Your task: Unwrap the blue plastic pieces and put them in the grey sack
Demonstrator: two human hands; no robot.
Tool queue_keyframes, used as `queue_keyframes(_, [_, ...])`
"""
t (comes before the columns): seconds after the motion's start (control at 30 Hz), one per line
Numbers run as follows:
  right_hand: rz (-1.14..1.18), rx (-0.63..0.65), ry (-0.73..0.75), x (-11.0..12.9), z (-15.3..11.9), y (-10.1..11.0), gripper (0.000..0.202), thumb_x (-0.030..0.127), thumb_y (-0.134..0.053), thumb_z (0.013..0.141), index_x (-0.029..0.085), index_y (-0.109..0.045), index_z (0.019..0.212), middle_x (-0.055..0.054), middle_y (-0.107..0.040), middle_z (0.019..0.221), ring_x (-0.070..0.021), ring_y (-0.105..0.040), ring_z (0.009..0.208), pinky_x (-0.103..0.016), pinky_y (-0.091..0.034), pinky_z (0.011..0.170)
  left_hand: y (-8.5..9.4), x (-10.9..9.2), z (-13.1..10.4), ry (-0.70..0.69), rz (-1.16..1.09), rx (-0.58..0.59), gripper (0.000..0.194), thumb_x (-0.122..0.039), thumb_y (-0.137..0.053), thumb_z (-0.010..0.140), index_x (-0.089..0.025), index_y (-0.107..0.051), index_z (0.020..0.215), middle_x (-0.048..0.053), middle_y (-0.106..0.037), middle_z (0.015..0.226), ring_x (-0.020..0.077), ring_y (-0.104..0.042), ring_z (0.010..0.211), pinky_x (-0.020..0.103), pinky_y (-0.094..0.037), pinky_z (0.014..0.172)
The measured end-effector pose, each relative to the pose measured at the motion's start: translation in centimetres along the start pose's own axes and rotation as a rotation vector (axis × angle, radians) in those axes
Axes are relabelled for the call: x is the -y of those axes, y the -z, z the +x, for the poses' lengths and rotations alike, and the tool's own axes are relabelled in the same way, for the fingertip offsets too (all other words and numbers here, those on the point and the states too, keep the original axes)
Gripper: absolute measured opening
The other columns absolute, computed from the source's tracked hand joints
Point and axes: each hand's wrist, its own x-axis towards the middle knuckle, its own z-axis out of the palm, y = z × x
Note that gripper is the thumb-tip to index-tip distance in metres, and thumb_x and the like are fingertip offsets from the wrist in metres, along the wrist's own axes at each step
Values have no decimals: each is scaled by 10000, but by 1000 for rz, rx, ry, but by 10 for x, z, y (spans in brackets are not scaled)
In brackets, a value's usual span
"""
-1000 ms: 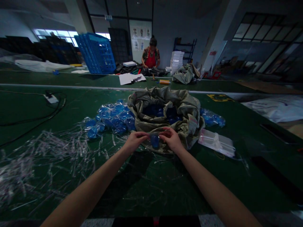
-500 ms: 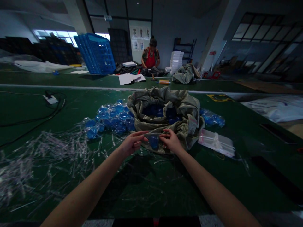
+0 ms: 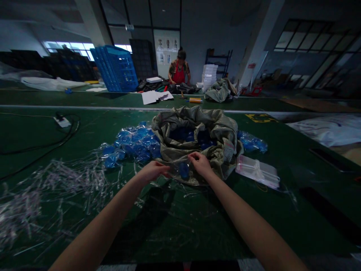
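Between my hands, a small blue piece [image 3: 184, 170] sits inside a clear plastic bag [image 3: 177, 165], in front of a woven sack. My right hand [image 3: 200, 164] pinches the bag's upper right side with thumb and fingers. On the other side my left hand [image 3: 154, 170] has its fingers closed at the bag's left edge; the fingertips are dim. The grey-green woven sack [image 3: 225, 128] has its mouth rolled open, with dark blue pieces [image 3: 205, 142] inside. Bagged blue pieces [image 3: 137, 142] are heaped to its left, and more bagged pieces [image 3: 252, 142] lie to its right.
Torn clear plastic strips [image 3: 76, 180] cover the left of the green table [image 3: 180, 226]. A stack of flat clear bags [image 3: 258, 171] lies right of the sack. A power strip [image 3: 62, 121] with cables is far left. Across the table, a person [image 3: 179, 69] works near a blue crate [image 3: 115, 69].
My left hand has moved slightly left and down, its fingers now curled in rather than pointing across. My right hand has shifted slightly left. The blue piece stays between them.
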Motion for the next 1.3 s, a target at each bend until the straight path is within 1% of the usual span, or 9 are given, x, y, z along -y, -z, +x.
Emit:
queue_keyframes(0.1, [6,54,-60,1,1,1,301,400,-564,808,163,-661,966,-36,-684,859,-112,-557,529,-246,-442,510,0,6,1,-46,171,-116,441,-477,-664,693,-100,-725,913,73,-708,730,44,-309,376,216,-170,383])
queue_keyframes(0.2, [-9,102,-125,2,-1,9,384,382,-564,810,164,-610,1123,-50,-696,931,-80,-501,414,-229,-385,399,-11,12,5,-149,236,-153,377,-446,-656,703,-131,-745,891,58,-724,786,87,-480,490,220,-317,474])
queue_keyframes(0.33, [-101,130,-188,2,-8,25,212,218,-559,780,136,-682,932,-48,-710,820,-62,-474,393,-205,-363,398,-29,13,12,-236,231,-159,355,-427,-646,707,-139,-756,882,58,-735,832,166,-617,712,249,-416,648])
queue_keyframes(0.43, [-154,226,-212,4,-14,30,141,170,-611,728,144,-718,816,-23,-703,689,-72,-480,379,-204,-364,402,-33,14,18,-256,238,-187,365,-424,-643,701,-133,-757,888,63,-736,845,189,-630,747,266,-425,671])
queue_keyframes(0.53, [-162,297,-211,8,-18,27,168,194,-626,745,152,-727,873,-17,-703,683,-81,-509,387,-205,-383,418,-34,16,22,-251,241,-202,360,-422,-638,699,-131,-757,873,64,-735,837,190,-626,732,266,-419,652])
queue_keyframes(0.67, [-163,316,-192,11,-19,21,203,213,-597,783,144,-708,938,-34,-715,802,-78,-535,428,-203,-398,449,-36,16,22,-236,194,-188,361,-426,-615,713,-121,-751,850,66,-732,818,170,-608,688,254,-405,624])
queue_keyframes(0.93, [-224,353,-153,6,-13,17,192,267,-603,773,134,-729,828,-10,-665,653,-104,-518,520,-217,-388,527,-40,16,21,-157,246,-239,415,-471,-608,688,-101,-748,813,48,-680,662,128,-505,529,242,-303,501])
queue_keyframes(1.07, [-241,321,-138,8,-14,16,150,239,-597,762,142,-710,777,-16,-676,687,-119,-551,583,-216,-393,556,-42,16,23,-212,233,-240,365,-428,-619,674,-111,-740,809,49,-694,715,153,-558,616,248,-362,564])
queue_keyframes(1.3, [-279,81,-181,2,-24,8,158,253,-549,763,161,-651,685,-20,-658,689,-144,-577,661,-229,-391,605,-37,16,22,-218,278,-161,353,-434,-569,721,-120,-717,785,56,-692,731,157,-562,622,253,-365,570])
